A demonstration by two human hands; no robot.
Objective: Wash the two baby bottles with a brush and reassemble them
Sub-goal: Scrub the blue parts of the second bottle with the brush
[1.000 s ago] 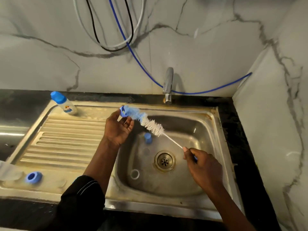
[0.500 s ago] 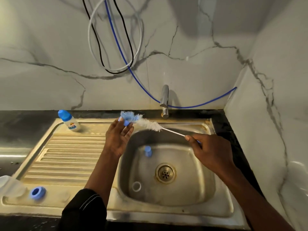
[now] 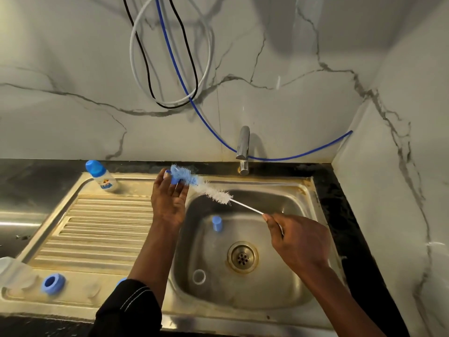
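Two hands are up over the sink (image 3: 303,190): a blue ring (image 3: 52,283) and a capped bottle (image 3: 102,177) sit on the drainboard, and the left hand (image 3: 168,200) pinches a small blue part (image 3: 174,180) at its fingertips. The brush (image 3: 206,188) slants from there, bristle tip up-left, wire handle down-right, into the right hand (image 3: 298,242), pinched tight. Below, the basin holds a blue cap (image 3: 217,223) and a clear ring (image 3: 199,276).

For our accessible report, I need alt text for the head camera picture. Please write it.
Over a steel sink, the left hand holds a small blue bottle part while the right hand holds a bottle brush, its bristles against it. A capped baby bottle and a blue ring sit on the drainboard; a blue cap sits in the basin.
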